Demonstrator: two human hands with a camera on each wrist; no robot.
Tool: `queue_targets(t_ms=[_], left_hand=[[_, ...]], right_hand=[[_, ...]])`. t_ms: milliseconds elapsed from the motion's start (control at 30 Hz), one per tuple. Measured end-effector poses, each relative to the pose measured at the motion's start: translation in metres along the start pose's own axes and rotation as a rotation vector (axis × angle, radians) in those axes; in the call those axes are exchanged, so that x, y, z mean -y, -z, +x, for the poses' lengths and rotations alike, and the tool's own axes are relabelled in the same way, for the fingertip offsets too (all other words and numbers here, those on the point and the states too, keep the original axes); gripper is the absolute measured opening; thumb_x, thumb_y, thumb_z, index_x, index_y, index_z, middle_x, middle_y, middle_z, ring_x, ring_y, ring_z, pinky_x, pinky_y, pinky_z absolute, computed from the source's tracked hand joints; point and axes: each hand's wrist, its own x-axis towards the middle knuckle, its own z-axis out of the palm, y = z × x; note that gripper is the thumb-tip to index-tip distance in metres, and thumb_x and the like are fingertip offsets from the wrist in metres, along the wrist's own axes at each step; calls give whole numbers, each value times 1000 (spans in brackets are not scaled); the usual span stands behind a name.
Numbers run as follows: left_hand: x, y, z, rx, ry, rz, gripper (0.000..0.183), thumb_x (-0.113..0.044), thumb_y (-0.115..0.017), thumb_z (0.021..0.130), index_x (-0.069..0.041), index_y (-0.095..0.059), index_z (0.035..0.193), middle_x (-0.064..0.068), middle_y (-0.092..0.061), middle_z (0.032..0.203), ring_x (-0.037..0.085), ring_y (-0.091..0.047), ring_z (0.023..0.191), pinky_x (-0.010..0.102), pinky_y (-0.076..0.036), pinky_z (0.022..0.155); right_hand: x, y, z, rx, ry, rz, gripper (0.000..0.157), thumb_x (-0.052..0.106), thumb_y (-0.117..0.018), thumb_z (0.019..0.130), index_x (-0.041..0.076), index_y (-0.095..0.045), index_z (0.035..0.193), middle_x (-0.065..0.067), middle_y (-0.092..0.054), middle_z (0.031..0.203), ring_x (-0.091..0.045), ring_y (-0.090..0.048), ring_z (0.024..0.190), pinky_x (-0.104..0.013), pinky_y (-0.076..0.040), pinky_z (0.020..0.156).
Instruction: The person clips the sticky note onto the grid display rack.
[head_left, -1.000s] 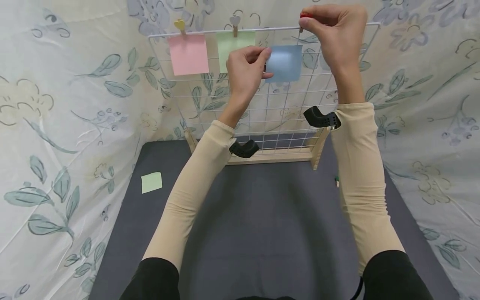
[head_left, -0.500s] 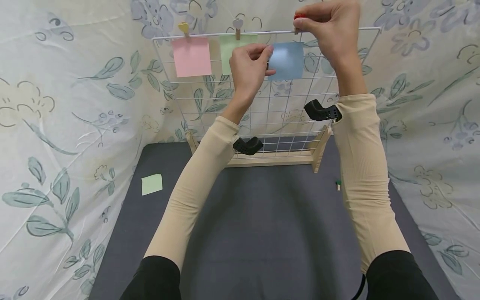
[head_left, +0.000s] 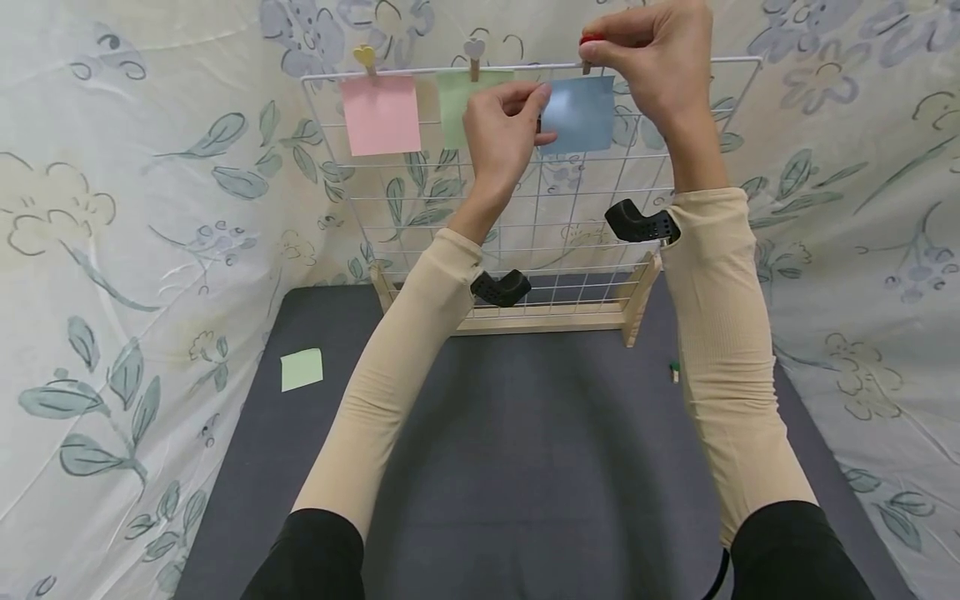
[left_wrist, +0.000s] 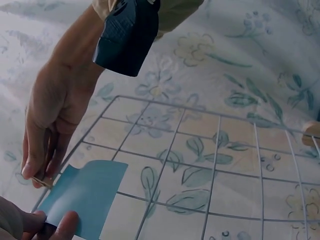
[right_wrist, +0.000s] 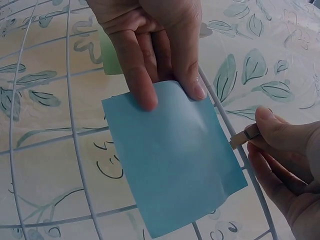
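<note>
In the head view my left hand [head_left: 501, 137] pinches a blue sticky note [head_left: 579, 117] by its left edge, against the white wire grid [head_left: 534, 221]. With thumb and fingers, my right hand [head_left: 663, 71] squeezes a small wooden clothespin [head_left: 587, 67] with a red top, at the grid's top wire. The right wrist view has the clothespin [right_wrist: 245, 136] tip meeting the top wire and the note's upper edge; whether it straddles both I cannot tell. The blue note [left_wrist: 85, 195] bows slightly in the left wrist view.
On the grid's left hang a pink note [head_left: 381, 117] under a yellow heart clothespin [head_left: 365, 58] and a green note [head_left: 453, 104] under a pale heart clothespin [head_left: 474, 57]. Another green note [head_left: 302, 369] and a green-topped clothespin [head_left: 675, 372] lie on the dark table [head_left: 540, 433].
The blue note has risen and shifted slightly right in my left hand. My right hand has brought the red clothespin left, from above the top wire onto it.
</note>
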Motion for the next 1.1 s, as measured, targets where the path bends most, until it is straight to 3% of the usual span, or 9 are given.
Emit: queue_targets(t_ms=[600, 800, 1100], left_hand=[[4, 3, 5, 9, -2, -17, 19, -9, -67, 93, 5, -73, 105, 14, -72, 100, 16, -72, 81, 20, -61, 63], [4, 3, 5, 24, -44, -55, 19, -7, -65, 94, 6, -72, 105, 15, -72, 96, 20, -71, 77, 22, -62, 64], [4, 2, 5, 18, -42, -67, 20, -7, -65, 94, 6, -71, 108, 15, -72, 102, 18, -72, 80, 21, -62, 66]], right_hand=[[-2, -5, -1, -21, -1, -3, 24, 18, -75, 87, 3, -76, 105, -1, -75, 102, -6, -67, 91, -18, -52, 96], [-3, -4, -1, -16, 4, -27, 24, 20, -74, 88, 4, -76, 105, -1, -75, 102, -6, -67, 89, -18, -53, 95], [-4, -5, -3, 4, -39, -9, 25, 21, -75, 87, 6, -76, 106, 0, -75, 103, -8, -67, 91, -20, -52, 98]])
